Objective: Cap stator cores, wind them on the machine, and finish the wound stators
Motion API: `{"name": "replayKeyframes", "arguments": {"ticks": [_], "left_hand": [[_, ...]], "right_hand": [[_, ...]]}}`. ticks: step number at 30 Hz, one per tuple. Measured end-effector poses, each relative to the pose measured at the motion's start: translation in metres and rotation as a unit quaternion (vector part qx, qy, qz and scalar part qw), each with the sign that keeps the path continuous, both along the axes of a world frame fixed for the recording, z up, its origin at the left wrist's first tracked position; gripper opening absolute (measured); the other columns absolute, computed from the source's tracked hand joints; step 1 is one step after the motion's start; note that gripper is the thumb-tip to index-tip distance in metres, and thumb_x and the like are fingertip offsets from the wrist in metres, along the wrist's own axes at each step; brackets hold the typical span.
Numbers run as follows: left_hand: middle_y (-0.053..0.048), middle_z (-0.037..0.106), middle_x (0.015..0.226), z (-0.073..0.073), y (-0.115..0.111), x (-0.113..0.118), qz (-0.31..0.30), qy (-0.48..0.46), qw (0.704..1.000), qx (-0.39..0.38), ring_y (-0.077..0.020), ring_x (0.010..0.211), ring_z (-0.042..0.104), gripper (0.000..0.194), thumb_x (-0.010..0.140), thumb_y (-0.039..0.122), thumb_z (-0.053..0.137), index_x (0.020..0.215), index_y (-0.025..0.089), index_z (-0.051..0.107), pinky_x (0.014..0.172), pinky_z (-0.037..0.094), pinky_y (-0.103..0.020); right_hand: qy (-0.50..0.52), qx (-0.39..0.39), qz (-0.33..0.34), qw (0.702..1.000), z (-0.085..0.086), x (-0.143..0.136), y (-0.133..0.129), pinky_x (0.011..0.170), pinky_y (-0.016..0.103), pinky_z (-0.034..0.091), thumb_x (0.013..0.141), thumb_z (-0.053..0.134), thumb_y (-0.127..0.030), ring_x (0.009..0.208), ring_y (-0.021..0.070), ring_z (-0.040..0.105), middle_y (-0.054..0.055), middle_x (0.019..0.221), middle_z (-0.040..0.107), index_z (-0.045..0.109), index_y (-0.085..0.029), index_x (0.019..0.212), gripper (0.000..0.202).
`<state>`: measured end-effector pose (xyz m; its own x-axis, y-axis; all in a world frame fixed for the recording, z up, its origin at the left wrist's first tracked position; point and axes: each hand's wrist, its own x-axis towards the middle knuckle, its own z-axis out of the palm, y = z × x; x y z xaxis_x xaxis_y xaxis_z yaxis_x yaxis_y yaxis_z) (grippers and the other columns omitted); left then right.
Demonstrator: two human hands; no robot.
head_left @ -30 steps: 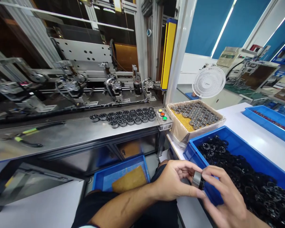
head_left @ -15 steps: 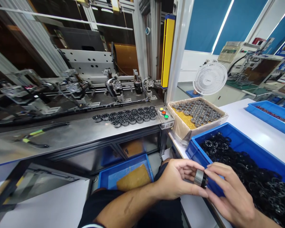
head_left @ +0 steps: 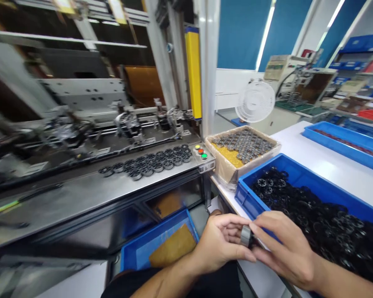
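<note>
A small metal and black cylindrical part (head_left: 245,236) is held between my two hands, low at the right of centre. My left hand (head_left: 222,240) wraps its fingers and thumb around the metal side. My right hand (head_left: 284,248) pinches the black end from the right, its fingertips touching the part. The far end of the part is hidden by my fingers. Just beyond and to the right of my hands is a blue bin (head_left: 245,199) filled with black plastic parts (head_left: 301,207).
Rows of black rings (head_left: 158,161) lie on the metal ledge beside a button box (head_left: 207,159). A carton (head_left: 228,176) holds ring parts. Green-handled pliers (head_left: 10,207) lie at left. A blue tray (head_left: 136,246) sits below; a white fan (head_left: 255,101) stands behind.
The view has turned to the right, so the bench and machine have shifted left in the picture. Both hands still hold the part together, with the right fingers now covering more of its black end.
</note>
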<state>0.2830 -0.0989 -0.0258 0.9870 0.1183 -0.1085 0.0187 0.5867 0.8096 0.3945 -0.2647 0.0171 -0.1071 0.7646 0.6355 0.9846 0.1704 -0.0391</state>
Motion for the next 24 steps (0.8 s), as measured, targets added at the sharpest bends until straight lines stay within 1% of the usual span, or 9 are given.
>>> {"name": "replayKeyframes", "arguments": {"ticks": [4, 6, 8, 11, 13, 16, 19, 21, 24], "left_hand": [[-0.006, 0.079, 0.086, -0.005, -0.004, -0.002, 0.013, -0.002, 0.998, 0.058, -0.0199, 0.080, 0.075, 0.060, 0.043, 0.023, 0.098, 0.099, 0.018, 0.076, 0.074, 0.059, -0.025], [-0.008, 0.078, 0.100, -0.004, -0.004, -0.003, 0.021, -0.021, 0.994, 0.103, -0.0236, 0.094, 0.074, 0.053, 0.059, 0.030, 0.093, 0.109, 0.021, 0.075, 0.085, 0.059, -0.030], [-0.010, 0.073, 0.119, -0.002, -0.004, -0.003, 0.028, -0.044, 0.984, 0.172, -0.0254, 0.108, 0.069, 0.044, 0.077, 0.034, 0.080, 0.119, 0.024, 0.072, 0.094, 0.056, -0.032], [-0.011, 0.068, 0.125, 0.000, 0.001, -0.002, 0.032, -0.058, 0.963, 0.260, -0.0246, 0.105, 0.068, 0.034, 0.088, 0.034, 0.068, 0.120, 0.024, 0.072, 0.090, 0.057, -0.032], [-0.012, 0.072, 0.114, -0.002, 0.006, 0.002, 0.034, -0.046, 0.965, 0.255, -0.0224, 0.092, 0.071, 0.032, 0.089, 0.036, 0.067, 0.117, 0.022, 0.073, 0.082, 0.058, -0.031], [-0.011, 0.074, 0.104, -0.009, 0.011, 0.010, 0.046, -0.017, 0.984, 0.173, -0.0180, 0.077, 0.069, 0.039, 0.086, 0.044, 0.069, 0.116, 0.020, 0.072, 0.072, 0.055, -0.028], [-0.008, 0.071, 0.098, -0.009, 0.013, 0.013, 0.056, -0.040, 0.986, 0.152, -0.0145, 0.075, 0.064, 0.042, 0.075, 0.045, 0.080, 0.107, 0.019, 0.074, 0.068, 0.050, -0.024], [-0.006, 0.068, 0.093, -0.005, 0.014, 0.011, 0.075, -0.082, 0.968, 0.226, -0.0146, 0.079, 0.060, 0.039, 0.069, 0.039, 0.086, 0.101, 0.019, 0.077, 0.069, 0.048, -0.023], [-0.007, 0.066, 0.092, 0.003, 0.016, 0.006, 0.096, -0.127, 0.929, 0.333, -0.0153, 0.081, 0.058, 0.046, 0.070, 0.033, 0.086, 0.113, 0.020, 0.075, 0.069, 0.046, -0.024]], "right_hand": [[-0.016, 0.034, 0.009, 0.999, 0.000, -0.005, 0.005, 0.076, 0.041, 0.056, 0.100, 0.049, -0.024, 0.090, 0.0250, 0.063, 0.016, 0.093, 0.068, 0.061, -0.003, 0.111, 0.027], [-0.003, -0.008, -0.018, 1.000, 0.000, 0.004, 0.007, 0.075, 0.038, 0.056, 0.100, 0.050, -0.034, 0.086, 0.0227, 0.064, 0.013, 0.091, 0.069, 0.065, -0.008, 0.104, 0.030], [0.036, -0.089, -0.095, 0.991, 0.000, 0.028, 0.002, 0.081, 0.036, 0.056, 0.096, 0.056, -0.047, 0.089, 0.0205, 0.065, 0.009, 0.095, 0.070, 0.067, -0.013, 0.102, 0.036], [0.090, -0.169, -0.278, 0.941, -0.005, 0.087, -0.019, 0.095, 0.040, 0.052, 0.098, 0.055, -0.040, 0.105, 0.0214, 0.063, 0.014, 0.111, 0.067, 0.065, -0.011, 0.112, 0.033], [0.112, -0.244, -0.374, 0.888, -0.015, 0.127, -0.036, 0.090, 0.042, 0.054, 0.098, 0.057, -0.032, 0.099, 0.0210, 0.065, 0.012, 0.108, 0.068, 0.066, -0.012, 0.106, 0.024], [0.145, -0.383, -0.450, 0.793, -0.039, 0.164, -0.052, 0.078, 0.036, 0.058, 0.094, 0.064, -0.033, 0.085, 0.0162, 0.067, 0.004, 0.097, 0.068, 0.065, -0.014, 0.100, 0.020], [0.161, -0.461, -0.494, 0.719, -0.062, 0.171, -0.055, 0.075, 0.034, 0.058, 0.094, 0.064, -0.033, 0.085, 0.0159, 0.067, 0.004, 0.100, 0.068, 0.065, -0.014, 0.104, 0.022], [0.163, -0.483, -0.504, 0.697, -0.067, 0.171, -0.053, 0.075, 0.034, 0.058, 0.094, 0.064, -0.033, 0.085, 0.0160, 0.067, 0.005, 0.100, 0.068, 0.065, -0.013, 0.104, 0.022], [0.153, -0.474, -0.484, 0.720, -0.061, 0.174, -0.052, 0.079, 0.035, 0.058, 0.094, 0.065, -0.032, 0.088, 0.0167, 0.067, 0.004, 0.098, 0.068, 0.066, -0.014, 0.102, 0.019]]}}
